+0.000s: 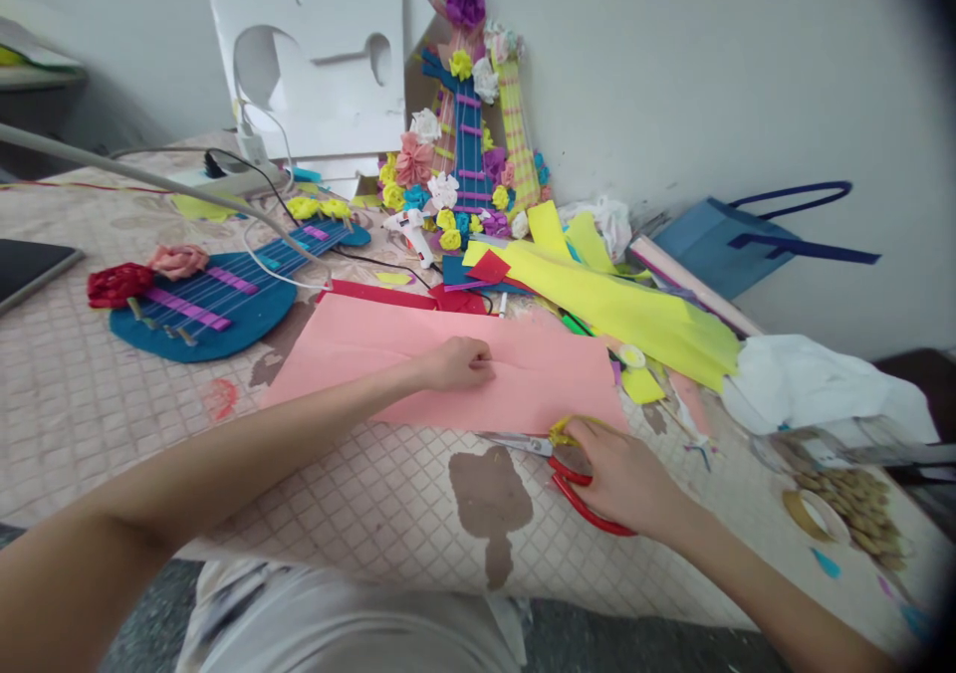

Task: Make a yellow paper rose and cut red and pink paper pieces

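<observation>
A wide pink sheet of paper (358,354), faintly creased across its middle, lies flat in front of me on the table. My left hand (459,362) is closed on the middle of the sheet, its fingers curled against the paper at a crease. My right hand (616,469) grips red-handled scissors (527,443) at the sheet's near right edge. Their blades point left along that edge and look nearly closed. Something yellow (569,426) shows by the scissor handles, partly covered by my fingers. Red paper (380,295) peeks out behind the sheet.
Left lies a blue guitar-shaped craft (254,305) with paper flowers. Behind are a white glue gun (410,233), a flower-covered craft guitar (468,145) and a white cut-out board (336,106). Yellow sheets (619,300), a tape roll (811,516) and a blue bag (736,245) lie right.
</observation>
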`<state>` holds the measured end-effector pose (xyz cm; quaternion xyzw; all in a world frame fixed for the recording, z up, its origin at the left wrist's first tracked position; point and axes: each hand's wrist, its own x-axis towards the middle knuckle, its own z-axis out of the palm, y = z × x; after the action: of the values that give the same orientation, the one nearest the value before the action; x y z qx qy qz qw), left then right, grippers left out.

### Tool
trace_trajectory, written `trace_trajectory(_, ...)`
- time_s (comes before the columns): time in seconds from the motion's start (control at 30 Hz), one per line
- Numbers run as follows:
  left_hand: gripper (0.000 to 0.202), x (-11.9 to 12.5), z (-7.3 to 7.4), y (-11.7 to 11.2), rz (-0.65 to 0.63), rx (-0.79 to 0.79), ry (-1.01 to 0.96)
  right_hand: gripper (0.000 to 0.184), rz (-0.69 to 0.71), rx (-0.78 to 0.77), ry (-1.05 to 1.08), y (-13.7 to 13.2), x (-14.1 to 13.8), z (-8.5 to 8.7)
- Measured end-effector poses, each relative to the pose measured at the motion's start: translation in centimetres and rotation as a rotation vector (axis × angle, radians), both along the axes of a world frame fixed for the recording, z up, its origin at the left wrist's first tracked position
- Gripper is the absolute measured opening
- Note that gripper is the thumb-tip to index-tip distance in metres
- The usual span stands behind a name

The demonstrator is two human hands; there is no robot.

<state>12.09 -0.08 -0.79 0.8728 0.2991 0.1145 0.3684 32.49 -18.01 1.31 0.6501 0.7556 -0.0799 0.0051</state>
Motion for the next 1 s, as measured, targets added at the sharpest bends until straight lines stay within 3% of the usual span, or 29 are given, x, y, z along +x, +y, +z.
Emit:
trace_trajectory(0.3,0.011,0.1,-0.2,0.0,-0.012,0.032,-0.019,0.027,0.018,0.004,-0.006,0.2,-0.3,-0.4)
trace_trajectory(0.4,0.024,-0.4,-0.1,-0.3,-0.023,0.095,-0.069,0.028,0.02,0.001,-0.002,0.2,-0.2,-0.5)
trace_trajectory(0.47,0.028,-1.1,0.1,-0.5,-0.119,0.231,-0.144,0.028,0.014,-0.002,-0.002,0.2,-0.2,-0.5)
trace_trajectory(0.53,0.025,-2.1,0.3,-0.7,-0.299,0.365,-0.216,0.027,0.006,-0.005,0.0,0.1,-0.1,-0.6)
trace_trajectory(0.67,0.032,-3.8,0.3,-1.0,-0.559,0.395,-0.22,0.028,-0.005,-0.008,-0.001,0.0,-0.1,-0.7)
trace_trajectory(1.0,0.052,-5.0,-1.5,-1.0,-0.665,0.306,-0.122,0.03,0.014,-0.015,-0.02,0.2,-0.3,-0.6)
